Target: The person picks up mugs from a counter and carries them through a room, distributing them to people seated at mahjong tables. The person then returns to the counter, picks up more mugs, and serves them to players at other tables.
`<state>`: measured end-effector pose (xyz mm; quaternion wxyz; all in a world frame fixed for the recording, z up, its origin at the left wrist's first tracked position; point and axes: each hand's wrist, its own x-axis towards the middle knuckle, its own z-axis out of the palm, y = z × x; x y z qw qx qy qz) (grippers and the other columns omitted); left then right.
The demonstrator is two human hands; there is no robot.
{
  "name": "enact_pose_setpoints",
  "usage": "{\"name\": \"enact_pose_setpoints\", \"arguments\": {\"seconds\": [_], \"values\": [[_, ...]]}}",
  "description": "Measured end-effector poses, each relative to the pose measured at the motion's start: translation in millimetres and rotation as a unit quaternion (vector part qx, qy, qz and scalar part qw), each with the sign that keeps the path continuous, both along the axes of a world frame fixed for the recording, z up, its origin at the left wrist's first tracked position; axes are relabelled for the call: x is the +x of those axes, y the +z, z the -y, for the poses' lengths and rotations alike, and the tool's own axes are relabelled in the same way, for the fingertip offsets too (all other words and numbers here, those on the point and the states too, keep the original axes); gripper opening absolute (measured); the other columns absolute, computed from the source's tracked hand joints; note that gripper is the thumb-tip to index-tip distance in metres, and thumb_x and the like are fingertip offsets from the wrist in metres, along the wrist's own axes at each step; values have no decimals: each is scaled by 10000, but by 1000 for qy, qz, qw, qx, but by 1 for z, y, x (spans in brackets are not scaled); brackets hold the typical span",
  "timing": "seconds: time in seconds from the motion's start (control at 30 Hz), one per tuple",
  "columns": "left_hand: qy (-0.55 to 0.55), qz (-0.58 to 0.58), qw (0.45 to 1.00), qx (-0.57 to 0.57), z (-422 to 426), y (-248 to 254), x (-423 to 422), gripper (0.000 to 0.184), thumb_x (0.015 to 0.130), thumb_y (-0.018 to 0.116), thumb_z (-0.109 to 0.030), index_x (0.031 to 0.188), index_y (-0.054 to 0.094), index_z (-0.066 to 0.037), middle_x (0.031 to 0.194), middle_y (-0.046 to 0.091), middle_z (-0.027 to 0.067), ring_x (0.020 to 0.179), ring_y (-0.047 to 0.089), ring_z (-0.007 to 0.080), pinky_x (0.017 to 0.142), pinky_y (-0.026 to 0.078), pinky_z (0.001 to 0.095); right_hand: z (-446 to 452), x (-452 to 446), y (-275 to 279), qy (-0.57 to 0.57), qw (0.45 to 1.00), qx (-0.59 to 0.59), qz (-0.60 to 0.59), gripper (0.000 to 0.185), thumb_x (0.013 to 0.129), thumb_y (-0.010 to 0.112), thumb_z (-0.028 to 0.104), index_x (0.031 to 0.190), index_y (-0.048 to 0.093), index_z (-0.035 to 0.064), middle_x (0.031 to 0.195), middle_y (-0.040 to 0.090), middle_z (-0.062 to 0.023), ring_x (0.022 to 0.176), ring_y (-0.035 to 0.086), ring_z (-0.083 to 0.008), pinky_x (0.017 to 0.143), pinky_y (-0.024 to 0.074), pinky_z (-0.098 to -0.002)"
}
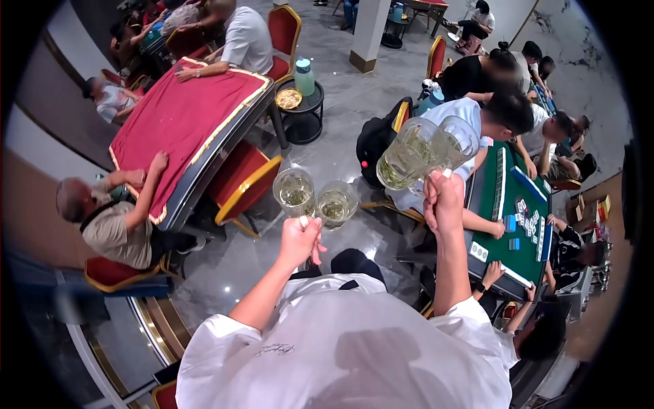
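My left hand (pixel 300 241) is closed round the handles of two glass mugs, a left one (pixel 294 189) and a right one (pixel 338 204), side by side in front of my body. Both hold pale liquid with green leaves. Raised higher on the right, my right hand (pixel 444 198) is closed on the handles of two more glass mugs, one (pixel 407 155) with leaves in it and one (pixel 460 140) just beside it. These two look tilted and overlap each other. The handles are mostly hidden by my fingers.
On the left is a table with a red cloth (pixel 178 129), people seated at it and a red chair (pixel 245 178). A black side table (pixel 303 112) holds a bottle (pixel 304 77) and a snack plate (pixel 289 99). People surround a green tile table (pixel 485 221) on the right, close to my right arm.
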<state>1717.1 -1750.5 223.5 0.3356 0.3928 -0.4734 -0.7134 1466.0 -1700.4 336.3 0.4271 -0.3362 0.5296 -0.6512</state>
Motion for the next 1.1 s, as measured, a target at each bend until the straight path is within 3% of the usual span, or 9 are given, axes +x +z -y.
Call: {"name": "enact_pose_setpoints", "arguments": {"seconds": [0.33, 0.5, 0.67, 0.8, 1.1], "values": [[-1, -32, 999, -26, 234, -10, -97, 353, 904, 459, -159, 593, 469, 7, 492, 497, 67, 340, 538, 182, 328, 460, 265, 202, -94, -11, -30, 999, -22, -7, 338, 865, 457, 173, 547, 406, 71, 455, 378, 9, 256, 267, -53, 236, 187, -209], [13, -26, 999, -17, 339, -11, -150, 334, 897, 468, -154, 603, 461, 4, 488, 490, 65, 329, 527, 181, 396, 506, 286, 305, -147, -20, -28, 1000, 1, -5, 266, 841, 506, 149, 589, 469, 73, 486, 437, 9, 355, 351, -46, 304, 234, -212], [18, -55, 998, -16, 445, -15, -196, 331, 893, 477, -152, 598, 461, -3, 481, 496, 54, 337, 536, 167, 423, 517, 289, 414, -191, -36, -20, 1000, -16, 5, 282, 852, 509, 140, 586, 446, 73, 491, 437, 0, 345, 344, -54, 295, 235, -213], [7, -34, 999, 0, 531, -19, -229, 336, 893, 484, -160, 595, 462, -7, 471, 498, 46, 341, 543, 164, 427, 517, 285, 495, -225, -47, -11, 1000, -14, -9, 352, 866, 519, 222, 577, 410, 53, 473, 394, -25, 255, 306, -87, 230, 213, -221], [7, -43, 999, -10, 710, -16, -300, 337, 905, 470, -184, 619, 467, -7, 495, 499, 43, 350, 548, 164, 433, 509, 275, 654, -302, -62, -59, 997, -30, -37, 404, 804, 617, 348, 617, 403, 61, 461, 392, -17, 254, 308, -90, 223, 201, -217]]}}
